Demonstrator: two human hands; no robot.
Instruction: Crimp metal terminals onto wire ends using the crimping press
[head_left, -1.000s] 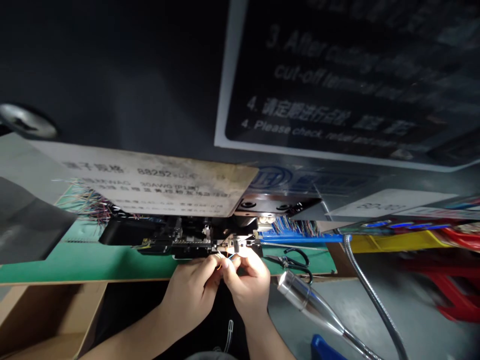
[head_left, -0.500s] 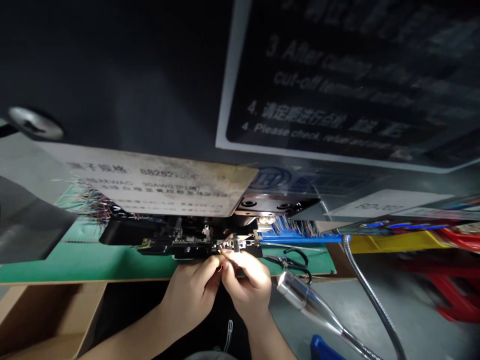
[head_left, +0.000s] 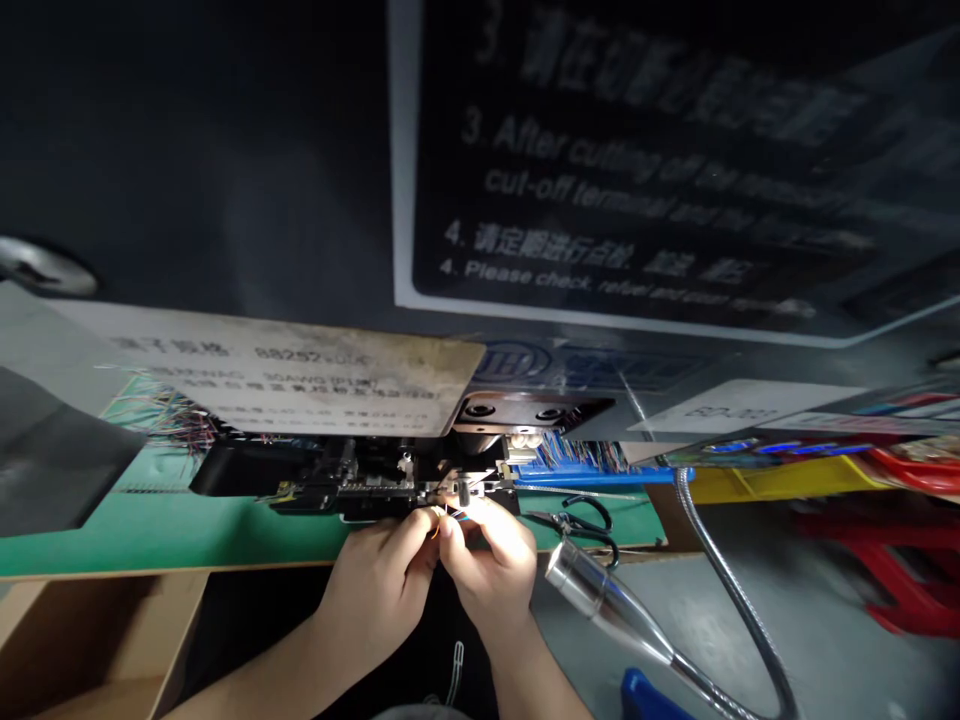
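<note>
Thin coloured wires (head_left: 436,529), one of them orange, run between the fingertips of both hands at the front of a dark machine (head_left: 390,490). My left hand (head_left: 386,580) is closed in a pinch on the wires. Beside it, nearly touching, my right hand (head_left: 491,560) pinches the same small bunch, its index finger under bright light by the metal parts. The wire ends at the machine are too small to make out.
Scissors (head_left: 577,525) lie right of my hands on the green mat (head_left: 277,535). A metal flexible lamp (head_left: 607,600) points at the work. Wire bundles (head_left: 169,415) lie left; a blue tray (head_left: 600,475) holds more. The machine housing (head_left: 225,180) hangs low overhead.
The view has shifted slightly, so the machine housing and its labels sit further left. The fingers of my right hand have moved a little, and a blue wire shows between the hands.
</note>
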